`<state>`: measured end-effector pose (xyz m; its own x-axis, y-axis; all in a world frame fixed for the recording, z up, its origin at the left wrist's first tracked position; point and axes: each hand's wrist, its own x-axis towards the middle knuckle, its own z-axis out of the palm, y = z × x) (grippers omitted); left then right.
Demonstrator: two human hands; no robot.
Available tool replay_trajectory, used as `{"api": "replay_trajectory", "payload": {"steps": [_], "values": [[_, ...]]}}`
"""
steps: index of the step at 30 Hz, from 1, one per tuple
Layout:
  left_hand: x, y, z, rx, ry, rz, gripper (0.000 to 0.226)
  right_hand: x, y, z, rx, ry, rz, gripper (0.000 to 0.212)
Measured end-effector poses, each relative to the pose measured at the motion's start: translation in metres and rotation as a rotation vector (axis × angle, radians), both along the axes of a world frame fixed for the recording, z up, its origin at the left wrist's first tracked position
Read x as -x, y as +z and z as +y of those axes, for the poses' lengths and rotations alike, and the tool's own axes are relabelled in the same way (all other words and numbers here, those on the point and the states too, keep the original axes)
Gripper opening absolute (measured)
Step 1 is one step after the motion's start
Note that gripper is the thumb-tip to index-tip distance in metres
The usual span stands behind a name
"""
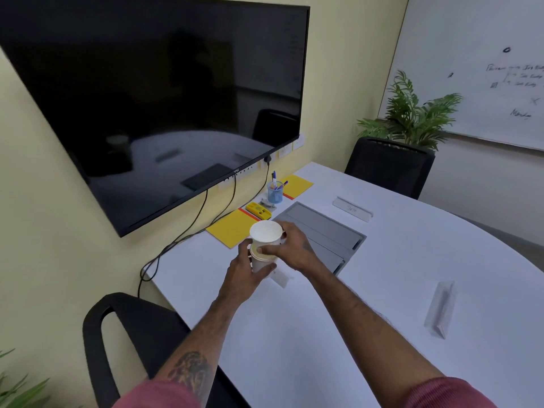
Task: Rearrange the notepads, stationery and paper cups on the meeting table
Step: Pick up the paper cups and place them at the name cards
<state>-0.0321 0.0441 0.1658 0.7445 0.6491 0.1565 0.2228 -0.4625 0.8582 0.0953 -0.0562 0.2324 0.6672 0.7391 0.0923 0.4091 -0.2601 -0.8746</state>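
My left hand (245,267) grips a stack of white paper cups (260,262) from the left, above the white meeting table (382,275). My right hand (291,245) holds the top paper cup (266,232) just above that stack, its white underside turned toward me. Behind the cups a yellow notepad (228,228) with a red edge lies by the wall. A second yellow notepad (297,185) lies further back. Between them stand a blue pen holder (274,192) with pens and a yellow stapler (258,210).
A grey cable hatch (323,231) is set into the table right of my hands. Clear name stands sit at the back (353,209) and at the right (440,309). Black chairs stand near left (132,334) and far right (388,164). Cables hang from the wall screen (153,92).
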Motion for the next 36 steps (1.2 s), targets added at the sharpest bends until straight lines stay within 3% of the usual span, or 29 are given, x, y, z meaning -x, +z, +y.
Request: {"api": "replay_trajectory", "payload": {"steps": [5,10,24,36], "values": [[-0.019,-0.019,-0.003,0.003,0.026,0.068,0.103,-0.028,-0.004,-0.010,-0.082,-0.001,0.001,0.069],[-0.031,-0.041,0.001,-0.028,0.067,0.063,0.087,-0.053,-0.030,-0.026,-0.093,-0.086,0.035,0.071],[-0.032,-0.092,0.009,0.015,0.177,0.124,0.082,-0.088,-0.197,-0.049,0.268,-0.166,0.104,0.070],[-0.030,-0.118,0.018,0.029,0.202,0.167,0.078,-0.089,-0.249,-0.041,0.346,-0.200,0.197,0.068]]}}
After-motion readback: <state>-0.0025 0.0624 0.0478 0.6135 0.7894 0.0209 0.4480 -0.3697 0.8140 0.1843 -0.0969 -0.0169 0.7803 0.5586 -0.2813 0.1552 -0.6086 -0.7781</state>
